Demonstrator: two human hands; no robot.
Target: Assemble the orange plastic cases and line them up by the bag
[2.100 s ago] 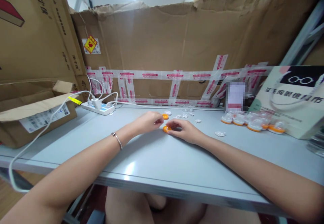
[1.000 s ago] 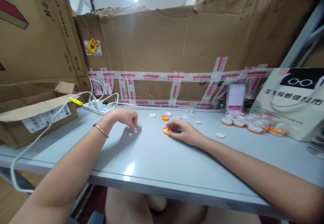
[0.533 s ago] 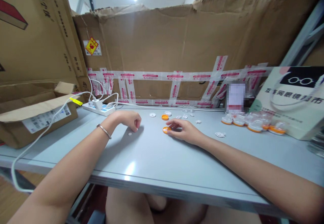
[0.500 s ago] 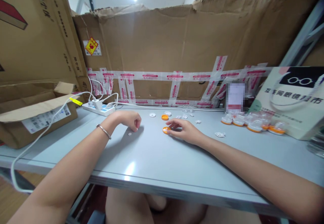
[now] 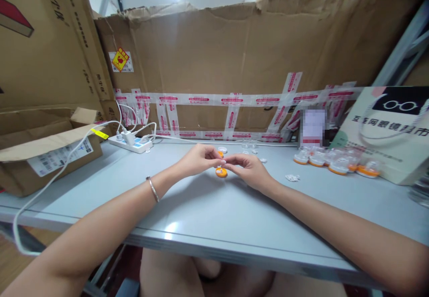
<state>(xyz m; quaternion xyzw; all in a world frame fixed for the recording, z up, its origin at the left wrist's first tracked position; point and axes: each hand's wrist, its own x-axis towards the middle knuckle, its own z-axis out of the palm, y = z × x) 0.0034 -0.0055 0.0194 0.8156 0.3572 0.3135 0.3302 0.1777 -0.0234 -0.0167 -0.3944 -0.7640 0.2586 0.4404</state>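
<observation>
My left hand (image 5: pixel 197 159) and my right hand (image 5: pixel 250 168) meet fingertip to fingertip at the middle of the grey table (image 5: pixel 214 212). Both are closed in a pinch. A tiny white disc seems to sit between the left fingertips; it is barely visible. What the right fingers pinch is too small to make out. Just below the fingertips an orange ring cap (image 5: pixel 221 172) lies on the table. A second orange cap (image 5: pixel 220 154) shows partly behind my left fingers, with a white disc (image 5: pixel 222 149) beyond it.
A row of clear pieces on orange bases (image 5: pixel 335 165) stands at the right, before a white paper bag (image 5: pixel 385 131). Small white parts (image 5: pixel 291 177) lie nearby. A power strip (image 5: pixel 130 144) with cables and an open cardboard box (image 5: pixel 50 154) are at the left. A taped cardboard wall (image 5: pixel 234 64) closes the back.
My left hand left the small white discs at the left and came back right to the orange cap. My right hand lifted its fingers off the cap to meet it.
</observation>
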